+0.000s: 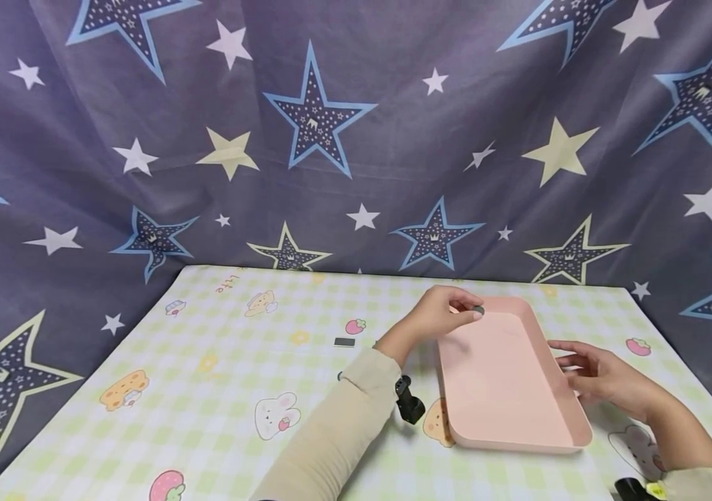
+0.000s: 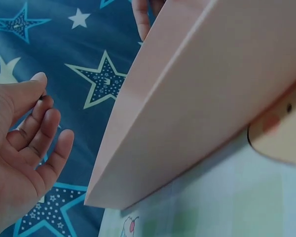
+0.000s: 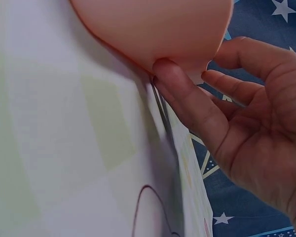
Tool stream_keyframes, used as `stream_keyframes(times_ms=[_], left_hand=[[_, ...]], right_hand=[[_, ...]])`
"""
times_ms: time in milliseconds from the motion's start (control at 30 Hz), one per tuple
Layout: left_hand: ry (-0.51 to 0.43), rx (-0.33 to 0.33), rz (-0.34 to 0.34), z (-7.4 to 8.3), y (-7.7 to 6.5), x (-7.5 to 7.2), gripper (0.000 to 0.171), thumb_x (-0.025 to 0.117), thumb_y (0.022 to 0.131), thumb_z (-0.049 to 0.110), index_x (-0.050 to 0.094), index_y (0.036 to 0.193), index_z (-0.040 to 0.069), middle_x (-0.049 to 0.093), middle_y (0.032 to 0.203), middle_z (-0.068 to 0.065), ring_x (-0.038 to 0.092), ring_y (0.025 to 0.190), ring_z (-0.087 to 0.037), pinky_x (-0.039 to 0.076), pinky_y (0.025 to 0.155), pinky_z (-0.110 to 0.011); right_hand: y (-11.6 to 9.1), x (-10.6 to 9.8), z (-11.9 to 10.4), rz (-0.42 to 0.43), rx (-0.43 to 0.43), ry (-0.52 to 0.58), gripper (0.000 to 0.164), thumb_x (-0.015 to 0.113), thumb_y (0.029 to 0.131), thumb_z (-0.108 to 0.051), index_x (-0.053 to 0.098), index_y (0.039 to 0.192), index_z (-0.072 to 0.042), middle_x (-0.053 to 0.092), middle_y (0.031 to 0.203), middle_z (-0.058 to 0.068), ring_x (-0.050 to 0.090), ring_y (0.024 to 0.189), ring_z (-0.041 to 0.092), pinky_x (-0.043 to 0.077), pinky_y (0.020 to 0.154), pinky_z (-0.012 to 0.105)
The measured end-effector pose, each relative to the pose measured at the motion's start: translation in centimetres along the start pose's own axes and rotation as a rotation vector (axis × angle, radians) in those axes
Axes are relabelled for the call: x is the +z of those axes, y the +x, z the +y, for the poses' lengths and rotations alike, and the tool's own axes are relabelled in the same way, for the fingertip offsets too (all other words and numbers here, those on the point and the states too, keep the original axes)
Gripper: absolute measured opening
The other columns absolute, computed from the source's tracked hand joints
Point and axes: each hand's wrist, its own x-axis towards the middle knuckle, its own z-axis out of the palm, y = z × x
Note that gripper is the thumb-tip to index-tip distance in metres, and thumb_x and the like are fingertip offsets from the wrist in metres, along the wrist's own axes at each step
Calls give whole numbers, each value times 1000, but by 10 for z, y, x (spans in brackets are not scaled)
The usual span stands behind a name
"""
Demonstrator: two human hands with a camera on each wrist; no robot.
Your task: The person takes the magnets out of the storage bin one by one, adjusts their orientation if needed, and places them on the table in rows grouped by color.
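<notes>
Over the far left corner of a shallow pink tray, my left hand pinches a small, dark greenish piece between thumb and fingertips. In the left wrist view, the left hand is beside the tray's outer wall, its other fingers loosely bent. Only a dark speck of the piece shows there, so its kind cannot be told. At the tray's right side, my right hand touches the outer wall with extended fingers. The right wrist view shows its thumb against the pink wall near the table.
A small dark rectangular piece with a pale edge lies left of the tray on the checked tablecloth. A bit of something blue shows beside the left sleeve. A star-patterned curtain hangs behind the table.
</notes>
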Motion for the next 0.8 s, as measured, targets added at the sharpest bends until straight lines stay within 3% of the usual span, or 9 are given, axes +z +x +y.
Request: stream_keyframes(times_ms=[300,533,667,800], left_hand=[[-23,37,18,-2,-15,-14,25,71,91,13,71,113,2,68,91,1,59,83,-5,51,75,-18],[-31,43,49,-6,-29,-21,20,72,90,13,73,108,5,68,90,1,60,80,-6,52,73,-20],[-9,47,59,-9,-40,-26,18,72,90,14,74,106,6,68,90,2,59,81,-6,52,74,-21],[7,35,62,-11,-51,-34,18,72,90,15,73,107,7,68,91,2,60,83,-6,52,76,-22]], right_hand=[[0,-2,1,-27,-12,28,53,52,98,-1,45,140,-34,56,125,2,61,105,10,57,77,43],[0,-2,2,-40,-29,44,54,50,99,0,45,139,-34,56,126,3,61,106,12,57,78,43],[0,-2,2,-34,-20,33,53,51,99,-1,43,144,-28,55,126,3,61,106,12,57,78,44],[1,-1,1,-24,-1,13,54,53,99,-4,36,150,-12,55,126,4,61,106,12,57,79,45]])
